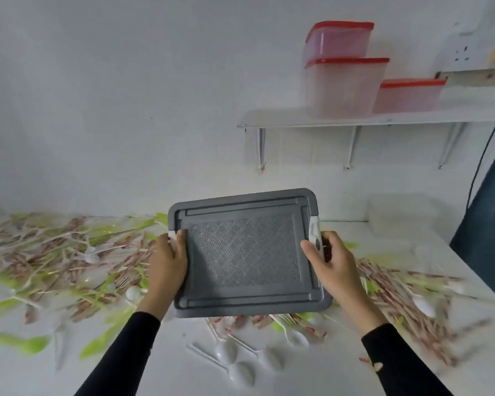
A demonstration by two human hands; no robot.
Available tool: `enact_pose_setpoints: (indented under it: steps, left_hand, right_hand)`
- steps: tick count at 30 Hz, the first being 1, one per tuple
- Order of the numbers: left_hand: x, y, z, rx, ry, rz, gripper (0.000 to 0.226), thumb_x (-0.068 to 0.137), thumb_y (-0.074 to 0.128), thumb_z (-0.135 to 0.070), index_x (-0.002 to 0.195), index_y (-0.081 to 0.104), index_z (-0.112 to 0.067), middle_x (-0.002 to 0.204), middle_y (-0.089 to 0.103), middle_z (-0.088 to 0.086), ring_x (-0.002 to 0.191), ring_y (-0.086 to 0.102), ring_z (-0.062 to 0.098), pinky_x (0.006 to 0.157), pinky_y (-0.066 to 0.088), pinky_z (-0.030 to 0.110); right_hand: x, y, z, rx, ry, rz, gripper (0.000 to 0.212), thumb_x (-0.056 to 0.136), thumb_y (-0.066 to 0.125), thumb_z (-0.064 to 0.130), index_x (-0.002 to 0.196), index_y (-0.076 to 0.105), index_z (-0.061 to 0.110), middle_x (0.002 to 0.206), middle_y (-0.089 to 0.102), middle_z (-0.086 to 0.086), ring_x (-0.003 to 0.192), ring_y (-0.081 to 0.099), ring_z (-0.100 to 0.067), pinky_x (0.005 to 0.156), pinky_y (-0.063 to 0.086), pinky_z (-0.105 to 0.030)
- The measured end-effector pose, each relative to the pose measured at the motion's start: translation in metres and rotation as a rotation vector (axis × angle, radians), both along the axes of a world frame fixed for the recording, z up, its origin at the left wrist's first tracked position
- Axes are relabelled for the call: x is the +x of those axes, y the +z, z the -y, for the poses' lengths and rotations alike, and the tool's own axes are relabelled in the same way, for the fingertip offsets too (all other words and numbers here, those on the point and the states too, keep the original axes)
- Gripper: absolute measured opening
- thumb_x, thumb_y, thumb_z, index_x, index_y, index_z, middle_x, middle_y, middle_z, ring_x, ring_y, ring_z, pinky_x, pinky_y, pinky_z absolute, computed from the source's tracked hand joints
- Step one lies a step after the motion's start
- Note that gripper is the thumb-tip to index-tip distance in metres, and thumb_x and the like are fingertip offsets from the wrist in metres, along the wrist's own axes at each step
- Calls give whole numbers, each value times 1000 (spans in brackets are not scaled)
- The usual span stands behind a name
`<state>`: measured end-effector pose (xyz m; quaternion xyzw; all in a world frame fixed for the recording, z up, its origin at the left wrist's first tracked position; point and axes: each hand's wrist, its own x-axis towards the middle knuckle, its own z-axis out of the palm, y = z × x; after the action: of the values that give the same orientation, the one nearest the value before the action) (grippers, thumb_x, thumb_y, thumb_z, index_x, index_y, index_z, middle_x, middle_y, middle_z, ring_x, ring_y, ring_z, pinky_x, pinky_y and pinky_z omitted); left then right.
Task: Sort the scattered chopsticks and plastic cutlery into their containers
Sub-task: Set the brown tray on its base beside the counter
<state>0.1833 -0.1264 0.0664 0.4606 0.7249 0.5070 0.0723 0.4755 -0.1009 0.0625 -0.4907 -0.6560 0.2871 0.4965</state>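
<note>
Chopsticks (406, 284) and white plastic spoons (226, 352) lie scattered across the white table (160, 367).
Grey lid (243, 252) is held above them: left hand (166, 264) curls round its left edge, right hand (332, 261) grips the right edge at the white clip. Lid hides the table's middle; left pile is blurred. Red-lidded boxes (343, 87) sit on a wall shelf (283, 119).

one head-worn wide-angle view on my feed: it looks forward and slightly down across the white table (166, 364), facing the wall (112, 95). it sits close in, with the left hand (167, 262), right hand (330, 262) and grey lid (243, 252) at centre frame. the sleeves (120, 355) enter from the bottom edge, and the shelf (297, 117) is upper right.
</note>
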Motion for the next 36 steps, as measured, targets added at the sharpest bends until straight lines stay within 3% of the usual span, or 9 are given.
enact_pose_setpoints:
  steps: [5, 7, 9, 12, 16, 19, 26, 32, 36]
  left_hand:
    - [30, 2, -7, -20, -77, 68, 45, 106, 32, -35, 77, 52, -7, 71, 54, 6, 75, 52, 27, 57, 31, 35]
    - [45, 13, -6, -17, -135, 219, 48, 105, 37, -41, 71, 54, -10, 69, 55, 3, 71, 52, 24, 53, 38, 25]
    - [61, 21, -7, -33, -190, 356, 46, 104, 41, -40, 71, 56, -11, 66, 55, 1, 60, 50, 12, 44, 39, 12]
    - [78, 16, -20, -113, -318, 465, 44, 101, 47, -44, 82, 66, -9, 64, 63, 2, 55, 56, 9, 51, 43, 15]
    - [117, 6, -28, -162, -281, 478, 48, 100, 42, -53, 89, 67, -14, 77, 62, 3, 71, 51, 18, 60, 37, 28]
    - [158, 8, -19, -148, -278, 469, 47, 102, 36, -51, 81, 62, -18, 84, 64, 5, 68, 52, 20, 57, 36, 29]
    - [231, -7, -3, -124, -332, 523, 51, 100, 36, -57, 107, 67, -18, 100, 71, 7, 93, 67, 26, 85, 56, 48]
    - [272, -3, 7, -85, -275, 594, 46, 104, 35, -46, 115, 65, -13, 102, 68, 6, 93, 64, 25, 82, 54, 38]
    - [300, -1, 7, -31, -244, 557, 39, 104, 36, -46, 90, 63, -22, 89, 63, 3, 81, 58, 18, 80, 50, 41]
  right_hand:
    - [49, 13, -8, 34, -179, 137, 49, 101, 42, 42, 77, 52, 0, 56, 42, -9, 51, 38, -7, 56, 33, -29]
    - [76, 23, -13, -133, -190, -13, 60, 100, 41, 49, 88, 60, -6, 74, 59, -27, 65, 58, -22, 68, 47, -33]
    - [103, 30, -14, -279, -179, -159, 52, 99, 46, 49, 97, 71, 3, 93, 72, -19, 87, 70, -28, 85, 54, -40]
    - [132, 35, -8, -478, -130, -390, 38, 96, 52, 50, 108, 72, 20, 96, 76, -3, 86, 73, -17, 73, 57, -31]
    - [166, 12, 0, -495, -249, -411, 76, 85, 47, 69, 147, 37, 26, 149, 44, -1, 128, 50, -24, 105, 44, -48]
    - [166, -5, 15, -642, -204, -575, 111, 66, 70, 69, 154, 14, 31, 154, 34, -9, 127, 52, -32, 99, 50, -51]
    - [162, -14, 25, -715, -90, -830, 35, 96, 56, 4, 130, 48, -1, 125, 60, -20, 89, 68, -33, 64, 62, -41]
    - [205, 20, 23, -745, -118, -658, 27, 97, 52, 4, 123, 50, -1, 123, 59, -21, 99, 65, -37, 57, 59, -41]
    - [240, 46, 27, -660, -138, -556, 29, 96, 54, 6, 125, 51, -1, 119, 61, -15, 100, 66, -33, 54, 59, -35]
